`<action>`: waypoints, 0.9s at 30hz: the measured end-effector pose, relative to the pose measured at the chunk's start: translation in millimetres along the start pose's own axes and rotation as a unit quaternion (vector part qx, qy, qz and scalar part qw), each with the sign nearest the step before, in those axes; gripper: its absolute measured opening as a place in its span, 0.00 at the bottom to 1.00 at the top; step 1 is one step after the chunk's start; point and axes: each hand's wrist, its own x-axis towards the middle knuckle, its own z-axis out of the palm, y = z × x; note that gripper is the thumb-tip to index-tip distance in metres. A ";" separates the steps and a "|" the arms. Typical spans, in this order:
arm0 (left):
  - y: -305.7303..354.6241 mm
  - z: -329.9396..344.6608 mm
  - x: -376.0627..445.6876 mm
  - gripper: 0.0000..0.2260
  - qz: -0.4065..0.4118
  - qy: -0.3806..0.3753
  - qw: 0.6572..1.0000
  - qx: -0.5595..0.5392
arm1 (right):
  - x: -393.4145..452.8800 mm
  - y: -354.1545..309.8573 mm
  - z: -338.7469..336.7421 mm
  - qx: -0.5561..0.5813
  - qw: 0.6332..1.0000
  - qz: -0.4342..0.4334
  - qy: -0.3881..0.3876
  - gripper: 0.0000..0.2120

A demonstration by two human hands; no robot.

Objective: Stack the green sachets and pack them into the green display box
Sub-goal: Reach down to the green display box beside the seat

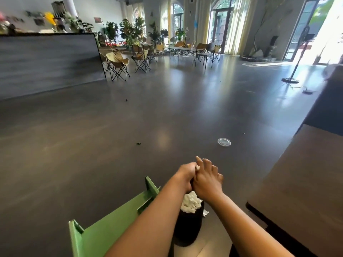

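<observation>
Above a black bin, left hand and right hand together, perhaps clasped.

Glossy dark floor, folding chairs, arched windows, seemingly a blurred counter left.

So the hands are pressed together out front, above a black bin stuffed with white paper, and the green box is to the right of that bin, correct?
Not quite. In the head view the green box sits to the left of the black bin, not the right. The rest holds: the left hand and right hand meet above the bin's white paper.
</observation>
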 end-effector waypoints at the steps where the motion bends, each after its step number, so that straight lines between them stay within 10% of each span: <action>1: -3.2 -4.9 5.6 0.13 0.004 0.029 1.000 0.008 | 5.3 1.4 6.7 0.047 0.999 0.003 -0.022 0.32; 9: -5.1 -41.6 75.0 0.15 0.026 0.204 0.973 0.102 | 30.2 42.4 58.2 0.413 0.894 0.122 -0.126 0.30; 27: -107.9 -45.7 234.9 0.21 -0.119 0.223 0.949 0.190 | 44.5 127.0 149.6 0.568 0.701 0.410 -0.131 0.11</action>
